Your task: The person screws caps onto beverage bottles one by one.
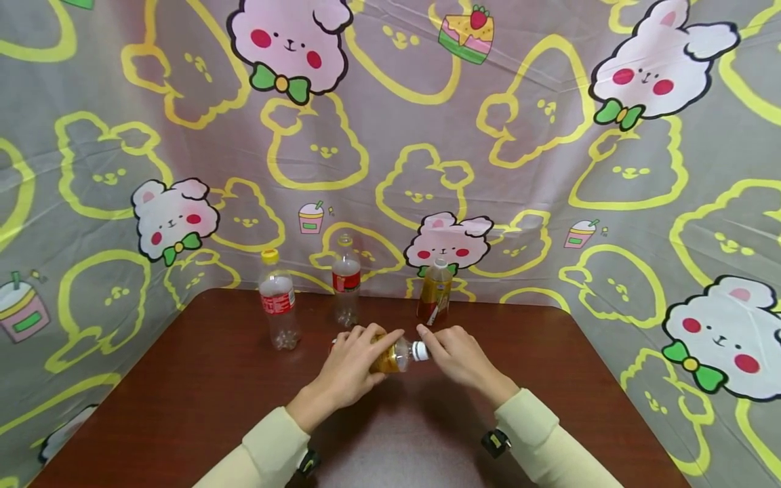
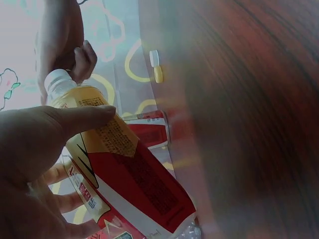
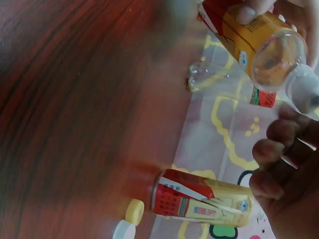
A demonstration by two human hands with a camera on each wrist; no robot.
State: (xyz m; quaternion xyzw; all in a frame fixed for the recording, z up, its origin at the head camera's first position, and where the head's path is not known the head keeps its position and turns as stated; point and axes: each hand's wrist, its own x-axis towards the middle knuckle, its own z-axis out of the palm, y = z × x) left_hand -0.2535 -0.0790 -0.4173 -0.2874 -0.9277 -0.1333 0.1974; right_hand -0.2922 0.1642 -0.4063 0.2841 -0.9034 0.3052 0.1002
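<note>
My left hand (image 1: 350, 362) grips a plastic bottle (image 2: 129, 154) with a red and yellow label. It lies sideways over the table, its neck pointing right. A white cap (image 1: 419, 350) sits at the end of the neck. Right beside that cap is my right hand (image 1: 460, 356), its thumb raised apart from the cap. In the right wrist view the fingers (image 3: 269, 149) of this hand are loosely bent and spread, close under the cap. The label is partly covered by my left fingers.
Behind the hands stand a clear red-labelled bottle with a yellow cap (image 1: 270, 257), another clear bottle (image 1: 346, 281), and an amber-looking bottle (image 1: 435, 295). A loose yellow cap (image 3: 134, 211) and a loose white cap (image 3: 124, 230) lie on the table (image 1: 201, 379). A patterned cloth (image 1: 518, 190) hangs behind.
</note>
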